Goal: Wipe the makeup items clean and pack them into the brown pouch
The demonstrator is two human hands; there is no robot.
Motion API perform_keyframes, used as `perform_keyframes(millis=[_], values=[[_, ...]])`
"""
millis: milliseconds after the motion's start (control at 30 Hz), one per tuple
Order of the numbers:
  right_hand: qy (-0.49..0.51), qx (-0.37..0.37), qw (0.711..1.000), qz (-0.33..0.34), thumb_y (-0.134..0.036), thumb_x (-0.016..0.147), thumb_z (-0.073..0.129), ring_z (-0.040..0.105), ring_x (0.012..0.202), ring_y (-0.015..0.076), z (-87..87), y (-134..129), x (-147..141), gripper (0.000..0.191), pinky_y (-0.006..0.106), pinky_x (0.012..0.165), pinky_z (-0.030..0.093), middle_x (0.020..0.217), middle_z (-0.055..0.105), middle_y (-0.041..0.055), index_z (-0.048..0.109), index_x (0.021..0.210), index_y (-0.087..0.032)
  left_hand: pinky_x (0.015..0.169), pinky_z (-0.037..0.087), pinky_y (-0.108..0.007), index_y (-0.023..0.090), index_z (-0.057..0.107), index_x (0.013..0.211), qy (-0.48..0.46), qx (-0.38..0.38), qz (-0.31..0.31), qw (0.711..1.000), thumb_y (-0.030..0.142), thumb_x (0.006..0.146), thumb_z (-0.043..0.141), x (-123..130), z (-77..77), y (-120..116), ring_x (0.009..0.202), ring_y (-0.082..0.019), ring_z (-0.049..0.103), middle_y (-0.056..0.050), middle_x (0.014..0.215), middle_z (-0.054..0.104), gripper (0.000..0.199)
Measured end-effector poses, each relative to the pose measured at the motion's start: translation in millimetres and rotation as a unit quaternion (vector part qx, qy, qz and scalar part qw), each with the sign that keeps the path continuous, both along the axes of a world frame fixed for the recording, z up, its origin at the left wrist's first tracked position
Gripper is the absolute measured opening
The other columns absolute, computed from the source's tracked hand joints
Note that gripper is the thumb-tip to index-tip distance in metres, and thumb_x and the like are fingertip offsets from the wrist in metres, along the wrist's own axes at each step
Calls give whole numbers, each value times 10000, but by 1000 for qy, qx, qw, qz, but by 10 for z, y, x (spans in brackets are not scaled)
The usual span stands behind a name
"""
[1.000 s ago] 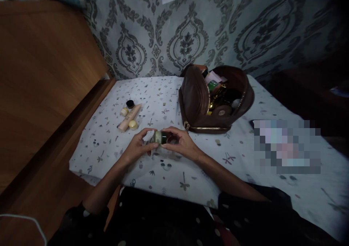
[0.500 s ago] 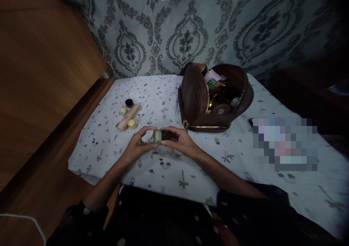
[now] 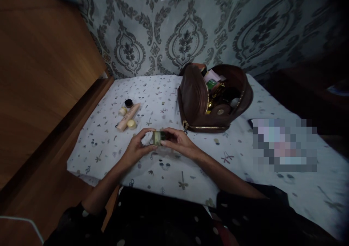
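From where I stand, what catches the eye is the small jar (image 3: pixel 156 138), pale green with a darker end, held sideways between the two hands near the middle of the near edge. The left hand (image 3: pixel 136 146) has its fingers and thumb closed around the left end, with something white (image 3: pixel 147 138) tucked in beside it; the right hand (image 3: pixel 182 141) is clamped on the dark end. Whether that end is loose or tight I can't tell. With both hands on the jar, neither looks free for anything else.

Off to the left on the patterned cloth (image 3: pixel 149 100) a pinkish tube (image 3: pixel 127 119) lies at a slant, a yellow-topped pot (image 3: pixel 131 124) just beside its near end, and a pale pot (image 3: pixel 122 111) and a black-topped pot (image 3: pixel 128 103) along its left side. Far and right of the hands sits a brown bag (image 3: pixel 208 121), gaping wide, small items jumbled inside. A blurred-out flat thing (image 3: pixel 283 144) lies farther right.

The cloth's near edge runs just this side of the hands, so there's little room that way. Between the tube and the bag the cloth is open, while the bag's near corner crowds the right hand.
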State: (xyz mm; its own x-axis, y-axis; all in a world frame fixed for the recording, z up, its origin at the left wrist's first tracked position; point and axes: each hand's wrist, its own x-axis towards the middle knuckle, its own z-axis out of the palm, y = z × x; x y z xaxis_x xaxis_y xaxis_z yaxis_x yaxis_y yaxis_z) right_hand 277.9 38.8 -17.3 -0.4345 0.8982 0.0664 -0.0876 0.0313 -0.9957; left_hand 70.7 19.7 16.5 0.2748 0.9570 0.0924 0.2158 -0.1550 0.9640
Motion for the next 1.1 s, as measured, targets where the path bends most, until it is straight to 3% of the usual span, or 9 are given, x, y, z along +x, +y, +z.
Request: perform_keyframes(millis=[100, 200, 267, 433, 700, 767, 867, 967, 1100], values=[[18, -31, 999, -10, -572, 717, 757, 641, 766, 172, 19, 9, 1, 468, 312, 727, 535, 875, 685, 24, 674, 953, -177, 662, 487, -230, 239, 616, 1231, -67, -81, 20, 994, 416, 722, 798, 0, -52, 28, 712, -143, 598, 0, 974, 677, 569], [39, -45, 998, -9, -580, 723, 750, 635, 704, 160, 33, 15, 4, 462, 309, 710, 539, 798, 680, 12, 683, 928, -172, 545, 438, -220, 222, 633, 1235, -115, -132, 51, 983, 627, 844, 590, 13, -66, 76, 590, -128, 536, -2, 849, 673, 565], [45, -50, 998, -7, -564, 717, 764, 638, 701, 157, 35, 18, 4, 450, 302, 712, 541, 782, 681, 9, 688, 920, -170, 598, 450, -231, 198, 699, 1148, -90, -102, 73, 988, 633, 884, 526, 40, -32, 96, 648, -147, 554, -17, 823, 674, 538], [72, -74, 994, -35, -521, 659, 826, 644, 709, 149, 14, 19, -21, 442, 281, 689, 546, 827, 704, 13, 706, 913, -180, 952, 440, -316, 226, 768, 1073, 6, 66, 78, 995, 371, 861, 668, 151, 103, 43, 1001, -228, 592, -60, 975, 679, 276], [231, -124, 963, -68, -565, 676, 800, 627, 709, 143, 2, 4, -86, 443, 283, 713, 540, 789, 683, 25, 704, 845, -167, 1126, 381, -400, 308, 737, 1156, 62, 138, 41, 988, 311, 852, 667, 179, 50, -8, 1249, -279, 563, -57, 1300, 649, 312], [207, -84, 971, -83, -569, 707, 774, 634, 740, 159, 64, -12, -42, 441, 310, 744, 542, 834, 679, 31, 695, 903, -181, 1131, 386, -422, 301, 735, 1161, 67, 132, 46, 988, 346, 831, 689, 189, 43, 35, 1249, -297, 567, -59, 1283, 666, 336], [74, 78, 986, -126, -486, 739, 777, 625, 839, 190, 219, -80, 95, 427, 344, 801, 533, 940, 652, 45, 671, 1042, -205, 1063, 459, -447, 269, 743, 1144, 57, 67, 56, 995, 432, 817, 695, 248, 72, 93, 1186, -327, 606, -72, 1209, 707, 369], [-77, 268, 948, -151, -369, 792, 760, 601, 933, 213, 397, -179, 314, 467, 362, 839, 527, 1036, 615, 74, 607, 1207, -219, 867, 565, -412, 226, 732, 1154, 4, -54, 18, 998, 511, 807, 689, 369, 146, 125, 1013, -322, 675, -91, 1096, 741, 451], [-146, 388, 895, -164, -292, 874, 694, 599, 1059, 211, 690, -258, 762, 545, 336, 869, 535, 1196, 577, 118, 482, 1371, -220, 670, 564, -320, 197, 662, 1247, 2, -137, -90, 986, 515, 886, 596, 612, 357, 158, 723, -217, 675, -73, 961, 746, 486]])
